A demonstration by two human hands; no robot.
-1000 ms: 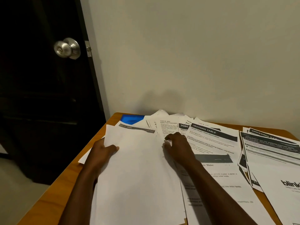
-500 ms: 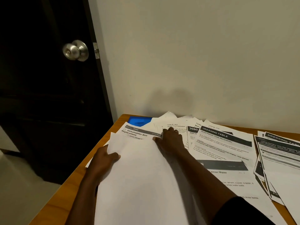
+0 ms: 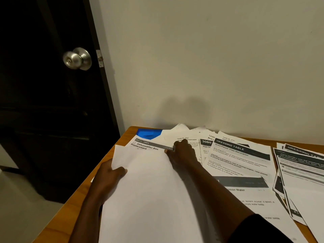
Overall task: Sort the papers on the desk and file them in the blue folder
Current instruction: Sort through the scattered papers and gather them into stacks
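The table (image 3: 66,223) is covered edge to edge with loose printed papers (image 3: 240,160), fanned over one another from the far left corner to the right edge. They look light, thin and limp. A single sheet will probably sag if lifted by one corner, and the overlapped ones are likely to slide over each other and drag neighbours along.

The largest piece is a blank sheet (image 3: 152,199) along the near left side, possibly the top of a small stack. It is best taken at two opposite edges so it stays flat, and tapped square before filing.

The blue folder (image 3: 149,135) lies at the far left corner, mostly buried, with only one corner showing. It is likely stiffer than the paper. I judge it needs uncovering and should be pulled out by that free corner, with the sheets above held down.

The left grip (image 3: 107,178) is clamped on the blank sheet's left edge, thumb on top and the fingers hidden beneath. The right grip (image 3: 182,153) sits at the sheet's far right corner with fingers curled down. I cannot tell whether they pinch the corner or only press it.
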